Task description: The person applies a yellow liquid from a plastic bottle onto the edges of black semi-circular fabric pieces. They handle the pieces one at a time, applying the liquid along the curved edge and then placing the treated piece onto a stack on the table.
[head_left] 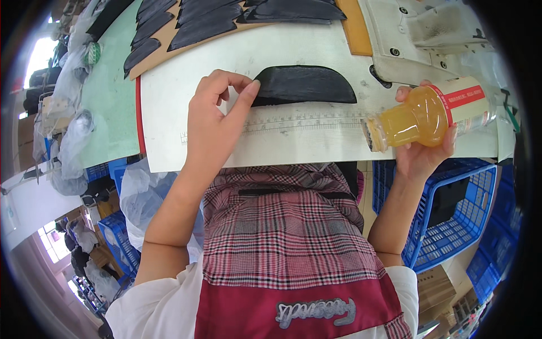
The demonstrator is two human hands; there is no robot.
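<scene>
The left hand [219, 118] has thumb and forefinger brought together at the left end of the black piece [307, 85], which they appear to pinch; how firmly, I cannot tell. The right hand [419, 157] wraps around the bottle [424, 116] of yellow-orange liquid, its fingers showing on both sides. The neck points left, toward the piece but apart from it. Whether the bottle touches the table [180, 155] is not clear, nor whether its mouth is sealed.

The black piece lies on the table, curved edge away from the person, straighter edge toward the printed scale [307, 120]. A light pinch at the very tip should serve best: it steadies the piece without creasing it and leaves most of its face uncovered. Because the bottle is tilted, a full grip on its body seems wise, with the neck clear of the piece, since a drip could mark it.

Farther out, the other pieces [206, 25] lie overlapping on a tan board [257, 31]; the left sleeve and elbow are best held well away from them. A wooden strip [357, 28] and a machine [446, 42] bound the right side, so the bottle needs careful steering there. Below the table edge stands a blue crate [420, 240].
</scene>
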